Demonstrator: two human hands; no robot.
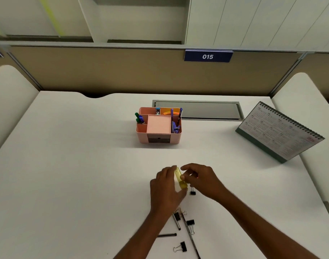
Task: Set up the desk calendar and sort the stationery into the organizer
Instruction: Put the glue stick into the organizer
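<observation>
A small yellow translucent box (180, 178) is held above the desk between both hands. My left hand (165, 189) grips it from the left, and my right hand (199, 178) pinches its top with thumb and fingers. The pink organizer (159, 137) stands mid-desk, holding green and blue markers, purple clips, orange bands and a pink note pad. The desk calendar (279, 131) stands upright at the right. Several black binder clips (190, 222) and dark pens (176, 221) lie on the desk near my forearms; one clip (192, 192) sits just under the box.
The white desk (75, 165) ends at a tan partition with a sign reading 015 (208, 56). A grey cable hatch (197, 110) lies behind the organizer. White side panels (8, 101) flank the desk on both sides.
</observation>
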